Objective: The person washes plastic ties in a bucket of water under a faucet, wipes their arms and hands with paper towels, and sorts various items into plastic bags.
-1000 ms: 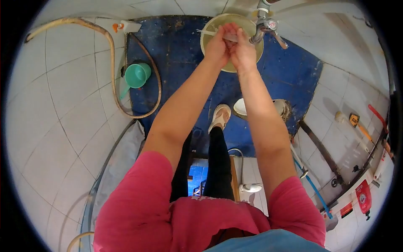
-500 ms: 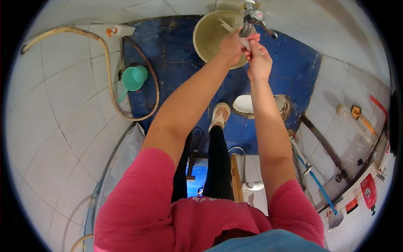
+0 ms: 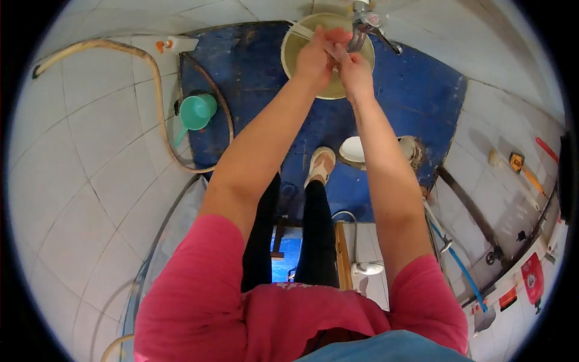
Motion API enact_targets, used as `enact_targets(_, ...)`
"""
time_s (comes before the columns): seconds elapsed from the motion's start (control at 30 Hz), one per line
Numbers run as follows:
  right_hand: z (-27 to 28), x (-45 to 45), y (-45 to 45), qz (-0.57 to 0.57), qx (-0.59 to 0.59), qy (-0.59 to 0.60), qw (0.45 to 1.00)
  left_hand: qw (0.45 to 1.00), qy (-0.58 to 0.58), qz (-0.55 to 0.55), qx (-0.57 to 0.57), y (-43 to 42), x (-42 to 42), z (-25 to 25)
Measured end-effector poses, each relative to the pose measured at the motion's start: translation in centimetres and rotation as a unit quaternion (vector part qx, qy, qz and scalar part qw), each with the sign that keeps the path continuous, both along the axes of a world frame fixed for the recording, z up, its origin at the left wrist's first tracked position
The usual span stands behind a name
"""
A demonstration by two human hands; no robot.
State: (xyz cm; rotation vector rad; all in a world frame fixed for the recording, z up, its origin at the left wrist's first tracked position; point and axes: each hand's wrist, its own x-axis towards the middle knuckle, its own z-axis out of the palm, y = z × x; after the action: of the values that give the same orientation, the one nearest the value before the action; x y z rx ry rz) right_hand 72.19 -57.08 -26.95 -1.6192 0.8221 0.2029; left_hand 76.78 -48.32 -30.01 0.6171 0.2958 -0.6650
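Both of my hands meet above a round pale basin (image 3: pixel 332 92) on the blue floor, beside a metal tap (image 3: pixel 363 25). My left hand (image 3: pixel 316 57) is closed round a thin whitish strip-like item (image 3: pixel 301 30), whose end sticks out past its left side. My right hand (image 3: pixel 354 71) has its fingers pressed together on a pale part of the item (image 3: pixel 338 53) between the hands. What exactly this item is cannot be made out.
A green dipper (image 3: pixel 196 112) lies at the left inside a loop of hose (image 3: pixel 158 78). A white spray bottle (image 3: pixel 181 44) is by the left wall. White toilet pan (image 3: pixel 352 149) is below the basin. Brushes and tools (image 3: pixel 517 161) hang at the right.
The hands have shifted left from beside the tap, back over the basin. The strips' end, which pointed up over the basin, now lies further left, at its rim.
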Motion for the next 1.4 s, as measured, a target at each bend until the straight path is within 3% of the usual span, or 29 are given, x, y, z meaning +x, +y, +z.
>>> enact_targets(0.13, -2.6, 1.9, 0.1, 0.076, -0.109, 0.011, 0.991, 0.997, 0.001, 0.047, 0.058, 0.7, 0.4, 2.6)
enact_targets(0.23, -2.0, 2.5, 0.3, 0.018, -0.022, -0.032, 0.999, 0.996, -0.035, 0.019, 0.084, 1.3, 0.7, 2.9)
enact_targets(0.3, -1.1, 2.4, -0.2, 0.051, 0.017, -0.038, 0.998, 0.998, -0.026, 0.042, 0.032, 1.3, 0.8, 2.6)
enact_targets(0.4, 0.1, 1.7, -1.4, 0.101, 0.093, -0.045, 0.989, 0.997, -0.031, 0.015, 0.065, 1.4, 1.0, 0.7)
enact_targets(0.6, 0.0, 1.6, -2.7, 0.175, 0.132, 0.037, 0.975, 0.992, -0.031, -0.046, 0.111, 1.3, -0.2, 1.1)
enact_targets(0.73, 1.2, 0.1, -2.0, 0.098, 0.082, 0.006, 0.992, 0.993, -0.005, -0.035, 0.110, 0.7, -0.7, 1.0)
enact_targets(0.8, 2.5, -1.0, -2.1, 0.070, 0.086, -0.044, 0.993, 1.000, -0.002, -0.029, -0.002, 0.4, -0.7, -0.5)
enact_targets(0.9, 1.9, -3.1, -3.8, 0.076, 0.077, -0.021, 0.994, 0.998, 0.020, -0.027, -0.060, 0.1, -0.5, -1.3)
enact_targets(1.13, 3.5, -6.3, -3.8, -0.010, 0.135, -0.030, 0.990, 0.989, 0.114, 0.004, -0.091, -2.0, -0.9, -0.2)
enact_targets(1.2, 2.8, -7.0, -3.6, -0.046, 0.150, -0.045, 0.987, 0.957, 0.049, -0.069, -0.279, -1.9, -0.4, -1.5)
enact_targets(1.33, 2.7, -7.9, -3.8, -0.051, 0.178, -0.041, 0.982, 0.920, 0.086, -0.114, -0.364, -2.5, 0.0, -3.0)
enact_targets(1.37, 2.5, -8.2, -3.8, -0.071, 0.192, -0.047, 0.978, 0.979, -0.026, -0.119, -0.163, -3.2, -0.1, -3.3)
enact_targets(1.4, 2.5, -8.3, -3.9, -0.089, 0.205, -0.053, 0.973, 0.982, -0.138, -0.117, 0.048, -3.5, -0.2, -3.3)
